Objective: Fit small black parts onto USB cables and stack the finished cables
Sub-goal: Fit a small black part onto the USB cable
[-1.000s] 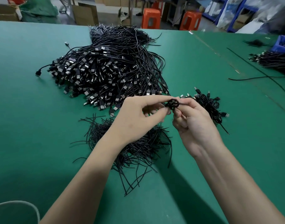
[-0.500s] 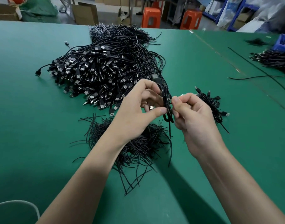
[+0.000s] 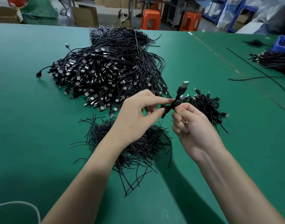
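Both hands hold one coiled black USB cable (image 3: 179,96) above the green table (image 3: 33,126); its silver plug points up and away. My left hand (image 3: 138,117) pinches the bundle between forefinger and thumb. My right hand (image 3: 188,123) grips the same bundle from the right with curled fingers. A big heap of loose USB cables (image 3: 106,71) lies behind the hands. A loose pile of thin black ties (image 3: 135,146) lies beneath my left wrist. A small stack of bundled cables (image 3: 206,105) sits just right of the hands.
Another cable pile (image 3: 274,60) and a blue bin (image 3: 284,44) sit at the far right, with single black wires (image 3: 258,76) lying across the table there. Orange stools (image 3: 150,19) and cardboard boxes (image 3: 85,15) stand beyond the table's far edge.
The bundle has turned from hanging down between my fingers to slanting, with its plug now pointing up. Both hands have shifted slightly right and kept their hold.
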`<state>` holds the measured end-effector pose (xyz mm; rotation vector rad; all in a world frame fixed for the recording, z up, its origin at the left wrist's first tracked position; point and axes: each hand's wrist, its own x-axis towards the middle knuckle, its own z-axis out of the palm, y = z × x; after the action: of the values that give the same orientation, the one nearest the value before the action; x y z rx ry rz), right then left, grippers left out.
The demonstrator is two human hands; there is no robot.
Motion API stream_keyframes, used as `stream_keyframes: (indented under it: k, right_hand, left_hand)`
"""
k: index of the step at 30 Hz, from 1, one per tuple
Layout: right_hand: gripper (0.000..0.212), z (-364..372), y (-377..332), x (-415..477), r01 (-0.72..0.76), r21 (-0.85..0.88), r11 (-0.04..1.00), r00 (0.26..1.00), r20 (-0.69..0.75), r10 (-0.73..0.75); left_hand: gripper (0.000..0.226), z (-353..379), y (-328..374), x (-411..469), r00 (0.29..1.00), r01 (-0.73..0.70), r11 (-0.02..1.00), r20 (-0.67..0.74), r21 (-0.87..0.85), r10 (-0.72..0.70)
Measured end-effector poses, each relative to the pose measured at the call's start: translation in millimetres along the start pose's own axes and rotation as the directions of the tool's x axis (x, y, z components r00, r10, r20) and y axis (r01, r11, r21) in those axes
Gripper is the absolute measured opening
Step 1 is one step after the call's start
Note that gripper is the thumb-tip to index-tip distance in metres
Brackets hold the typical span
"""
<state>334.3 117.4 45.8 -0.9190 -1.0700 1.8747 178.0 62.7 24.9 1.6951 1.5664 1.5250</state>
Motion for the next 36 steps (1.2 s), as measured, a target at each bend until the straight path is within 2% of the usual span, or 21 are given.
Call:
stream_keyframes:
  k: [3, 6, 8, 11, 14, 16, 19, 21, 23, 25, 27, 29, 32, 34, 36]
  right_hand:
    - [0.024, -1, 3, -1, 0.02, -0.048, 0.999, 1.0, -0.018, -0.021]
    - [0.021, -2, 6, -3, 0.109, -0.148, 0.983, 0.994, 0.002, -0.11]
    - [0.019, -2, 7, -4, 0.166, -0.192, 0.967, 0.986, 0.028, -0.164]
    - [0.021, 1, 8, -5, 0.215, -0.236, 0.948, 0.977, 0.038, -0.212]
    - [0.025, 2, 9, -4, 0.187, -0.198, 0.962, 0.982, 0.016, -0.187]
    - [0.025, 0, 9, -3, 0.134, -0.152, 0.979, 0.991, 0.015, -0.133]
    - [0.025, -4, 8, 0, 0.05, -0.092, 0.995, 0.999, 0.027, -0.048]
    - [0.023, -8, 6, 2, 0.004, -0.057, 0.998, 0.999, 0.035, -0.002]
    - [0.021, -12, 5, 4, -0.05, -0.024, 0.998, 0.997, 0.05, 0.052]
    - [0.029, -16, 4, 5, -0.112, -0.017, 0.994, 0.992, 0.051, 0.112]
    - [0.022, -17, 3, 5, -0.178, -0.01, 0.984, 0.982, 0.057, 0.178]
    - [0.01, -17, 2, 3, -0.232, 0.031, 0.972, 0.971, 0.065, 0.23]
    - [0.01, -19, 1, 1, -0.274, 0.065, 0.96, 0.961, 0.052, 0.271]
    - [0.011, -24, 2, -1, -0.218, -0.019, 0.976, 0.974, 0.052, 0.218]
    - [0.01, -30, 2, 0, -0.116, -0.188, 0.975, 0.992, 0.032, 0.124]
  left_hand:
    - [0.027, -2, 4, -1, 0.976, 0.191, 0.968, 0.133, -0.162, -0.17]
    - [0.034, -4, 7, 1, 0.93, 0.361, 0.884, 0.186, -0.296, -0.318]
    - [0.027, -3, 4, 1, 0.92, 0.39, 0.857, 0.189, -0.337, -0.344]
    - [0.004, 0, 2, -1, 0.92, 0.391, 0.837, 0.145, -0.383, -0.363]
    - [0.04, 5, 2, 0, 0.918, 0.385, 0.818, 0.084, -0.428, -0.388]
    - [0.05, 8, 4, 1, 0.943, 0.322, 0.871, 0.043, -0.371, -0.33]
    - [0.043, 9, 7, 1, 0.987, 0.161, 0.977, -0.008, -0.137, -0.163]
    - [0.034, 9, 8, 1, 0.999, 0.039, 0.999, -0.026, 0.019, -0.039]
    - [0.026, 6, 6, 0, 0.995, -0.101, 0.984, -0.004, 0.148, 0.102]
    - [0.021, 4, 4, 0, 0.964, -0.258, 0.923, 0.016, 0.286, 0.264]
    - [0.015, 3, 2, -1, 0.927, -0.358, 0.862, 0.028, 0.358, 0.373]
    - [0.016, 4, 2, -2, 0.898, -0.419, 0.817, 0.05, 0.396, 0.437]
    - [0.025, 6, 1, -4, 0.874, -0.468, 0.758, 0.115, 0.454, 0.471]
    - [0.027, 9, 1, -5, 0.884, -0.452, 0.766, 0.118, 0.458, 0.452]
    - [0.029, 12, 2, -7, 0.904, -0.417, 0.803, 0.1, 0.426, 0.417]
